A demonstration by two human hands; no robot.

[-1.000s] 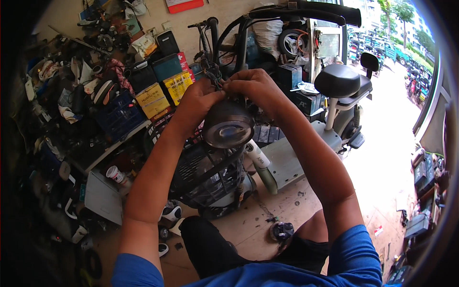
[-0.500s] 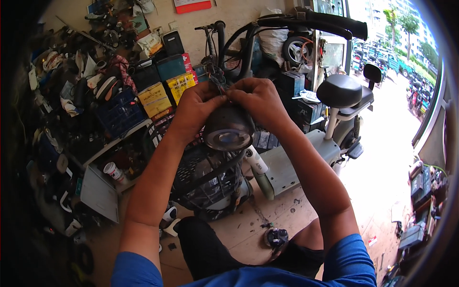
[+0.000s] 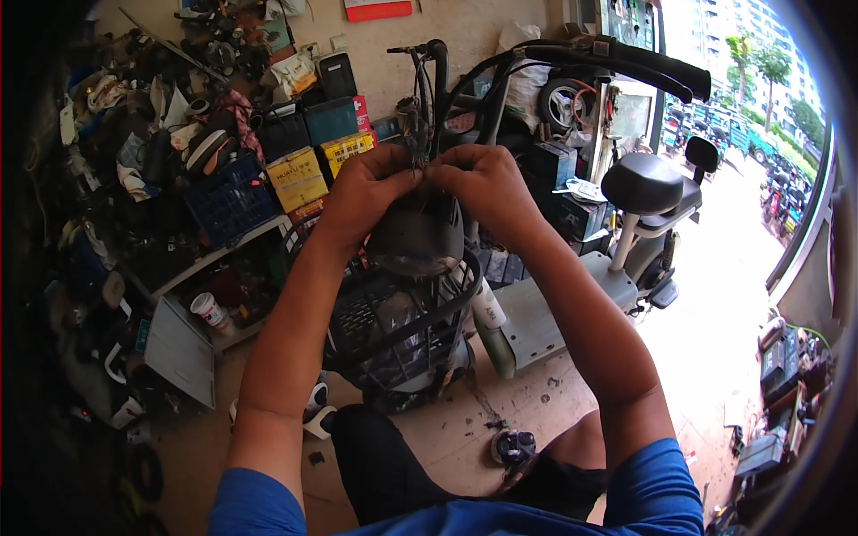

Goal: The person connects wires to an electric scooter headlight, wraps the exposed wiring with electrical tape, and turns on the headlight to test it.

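Both my hands meet in front of the electric scooter's handlebar (image 3: 617, 59), fingertips almost touching. My left hand (image 3: 368, 192) is closed in a pinch on thin wires (image 3: 416, 143) that rise in a bundle behind the fingers. From the other side my right hand (image 3: 481, 186) pinches at the same wires; its fingertips partly hide the exact spot. Just below the hands sits the round black headlight (image 3: 416, 239), its front facing down toward the black basket (image 3: 393, 335). The grey scooter footboard (image 3: 563, 299) extends to the right behind my right forearm.
Shelves at left hold a blue crate (image 3: 231, 201), yellow boxes (image 3: 298, 179) and piled parts. A white cup (image 3: 207, 309) stands by a grey panel (image 3: 181, 350). A black round part (image 3: 513, 447) lies on the floor between my legs. The scooter seat (image 3: 640, 174) is at right.
The headlight has tipped, so its lens now shows less. My hands stay together at the wires, while the whole view has shifted slightly.
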